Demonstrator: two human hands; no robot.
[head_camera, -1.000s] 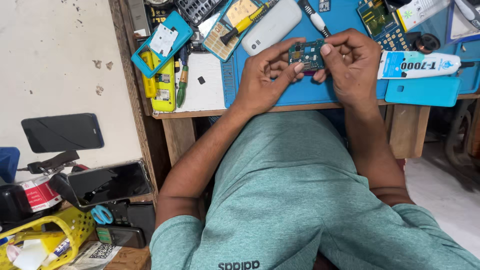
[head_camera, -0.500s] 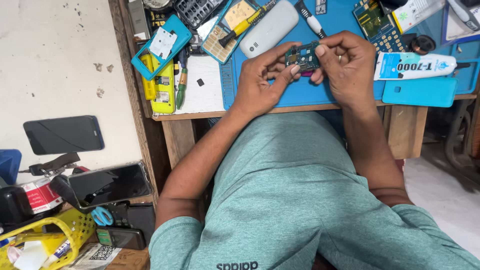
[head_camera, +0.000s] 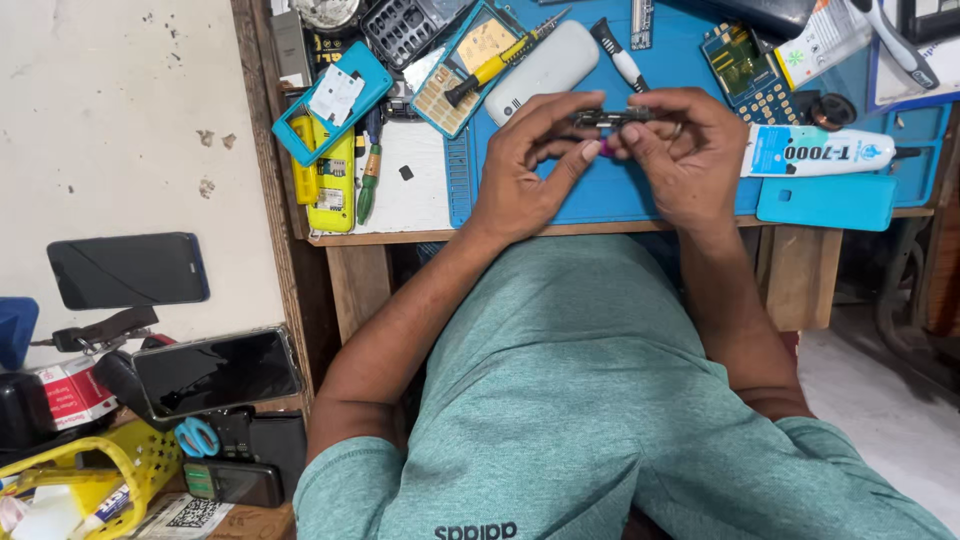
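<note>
A: Two hands, both on one small part. Left hand (head_camera: 520, 165) and right hand (head_camera: 680, 150) meet over the blue work mat (head_camera: 620, 195), just past the table's near edge.

B: What's the part?

A: Small circuit board (head_camera: 612, 117), seen edge-on, so it looks like a thin dark strip. Held up off the mat between the hands.

B: Finger state?

A: Left thumb and forefinger pinch the board's left end, other left fingers curled under. Right fingertips are pressed together on the right end, ring on one finger. Something small and purple (head_camera: 606, 148) shows under the left fingertips, can't tell what it is.

B: Around them?

A: White phone body (head_camera: 545, 70) lies on the mat just beyond the left hand. Yellow-handled screwdriver (head_camera: 492, 70) sits across a teal phone frame (head_camera: 470, 65) beside it. White glue tube (head_camera: 815, 152) lies just right of the right hand, with a teal back cover (head_camera: 825, 200) near it at the table edge. Another keypad board (head_camera: 748, 72) lies further back on the right.

B: Left side of the table?

A: Teal phone frame with white sticker (head_camera: 335, 100) on top of a yellow phone (head_camera: 333, 180), green-handled screwdriver (head_camera: 368, 170) next to them. Well apart, down low on the left: dark phones (head_camera: 215, 372) and blue-handled scissors (head_camera: 197, 437).
</note>
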